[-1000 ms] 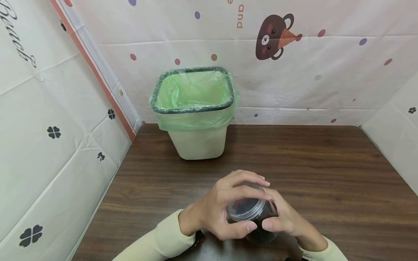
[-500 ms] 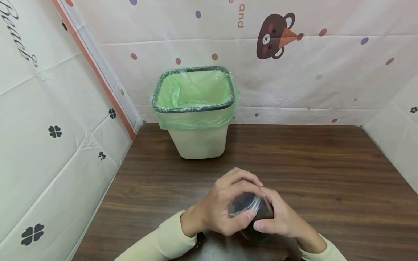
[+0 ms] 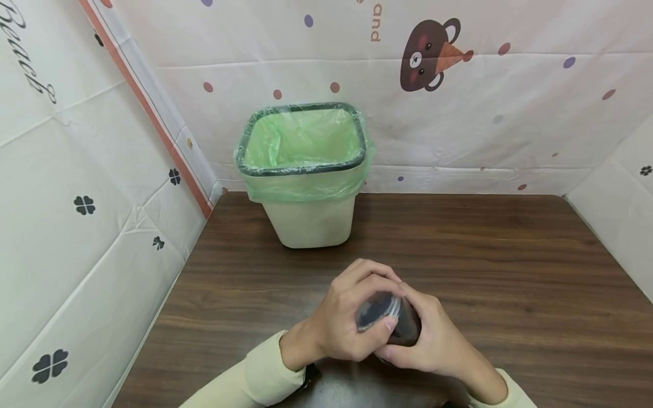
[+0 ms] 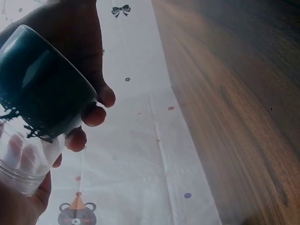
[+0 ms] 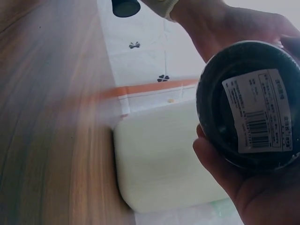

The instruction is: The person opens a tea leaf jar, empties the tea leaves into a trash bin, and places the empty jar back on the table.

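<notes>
A clear jar [image 3: 408, 326] packed with dark, shredded contents is held tilted over the near part of the table. My left hand [image 3: 344, 320] curls its fingers and thumb around the clear ribbed lid [image 3: 376, 310]. Around the body of the jar my right hand [image 3: 436, 337] is wrapped, thumb on the near side. The left wrist view shows the dark shreds [image 4: 44, 89] filling one end of the jar and a see-through stretch by the lid end. A white label with a barcode [image 5: 260, 112] is on the jar's base in the right wrist view.
A pale waste bin [image 3: 311, 221] with a dark rim and a green bag liner [image 3: 301, 141] stands at the back left of the brown wooden table [image 3: 484, 255]. Printed white sheets [image 3: 285, 45] hang behind and along both sides.
The jar has tipped further, its lid end toward the left, and both hands have shifted slightly left and up with it. The right hand has turned along with the body.
</notes>
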Motion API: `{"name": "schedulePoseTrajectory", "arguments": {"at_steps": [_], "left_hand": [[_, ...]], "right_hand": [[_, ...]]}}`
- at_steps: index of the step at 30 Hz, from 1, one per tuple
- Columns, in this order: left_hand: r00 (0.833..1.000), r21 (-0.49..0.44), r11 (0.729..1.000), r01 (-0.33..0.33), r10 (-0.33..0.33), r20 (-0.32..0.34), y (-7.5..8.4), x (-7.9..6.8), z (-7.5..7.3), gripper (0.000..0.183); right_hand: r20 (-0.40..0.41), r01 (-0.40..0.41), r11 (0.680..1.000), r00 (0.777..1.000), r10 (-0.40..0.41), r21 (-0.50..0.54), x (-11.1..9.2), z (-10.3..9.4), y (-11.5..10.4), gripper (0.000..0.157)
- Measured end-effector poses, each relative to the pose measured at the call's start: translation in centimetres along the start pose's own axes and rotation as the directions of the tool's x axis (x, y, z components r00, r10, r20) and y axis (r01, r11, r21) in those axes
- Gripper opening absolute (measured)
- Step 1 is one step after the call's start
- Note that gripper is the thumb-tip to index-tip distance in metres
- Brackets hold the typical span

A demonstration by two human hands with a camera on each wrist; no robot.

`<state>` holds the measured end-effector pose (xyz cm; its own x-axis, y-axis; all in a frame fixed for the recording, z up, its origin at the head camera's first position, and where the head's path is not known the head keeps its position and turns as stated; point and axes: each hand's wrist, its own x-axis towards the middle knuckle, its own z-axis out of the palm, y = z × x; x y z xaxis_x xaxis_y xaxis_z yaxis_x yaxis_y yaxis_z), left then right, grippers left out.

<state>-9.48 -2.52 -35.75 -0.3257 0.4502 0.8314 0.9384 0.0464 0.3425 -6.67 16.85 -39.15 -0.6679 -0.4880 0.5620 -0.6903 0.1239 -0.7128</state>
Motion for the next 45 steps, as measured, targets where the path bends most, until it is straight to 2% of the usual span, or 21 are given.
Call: {"name": "schedulePoseTrajectory", "arguments": {"at_steps": [10, 19, 27, 38, 45], "left_hand": [[0.999, 0.012, 0.999, 0.039, -0.039, -0.031, -0.15, -0.29, 0.23, 0.03], [0.998, 0.01, 0.999, 0.051, -0.05, -0.031, -0.15, -0.38, 0.22, 0.03], [0.998, 0.009, 0.998, 0.065, -0.065, 0.0, 0.09, -0.56, -0.06, 0.031], [0.995, 0.009, 0.996, 0.094, -0.094, 0.022, 0.27, -0.55, -0.29, 0.038], [0.996, -0.01, 0.997, 0.08, -0.08, 0.031, 0.56, -0.35, -0.72, 0.045]], "right_hand": [[-0.071, -0.027, 0.979, 0.997, 0.013, -0.203, -0.04, 0.33, -0.34, 0.08], [-0.084, -0.022, 0.973, 0.996, 0.002, -0.23, -0.07, 0.34, -0.21, 0.083], [-0.092, -0.019, 0.965, 0.996, -0.005, -0.26, -0.11, 0.28, -0.1, 0.085], [-0.072, -0.032, 0.978, 0.997, 0.017, -0.205, -0.28, 0.25, 0.05, 0.086], [-0.026, -0.015, 0.998, 1.0, 0.013, -0.065, -0.45, -0.01, 0.2, 0.079]]}}
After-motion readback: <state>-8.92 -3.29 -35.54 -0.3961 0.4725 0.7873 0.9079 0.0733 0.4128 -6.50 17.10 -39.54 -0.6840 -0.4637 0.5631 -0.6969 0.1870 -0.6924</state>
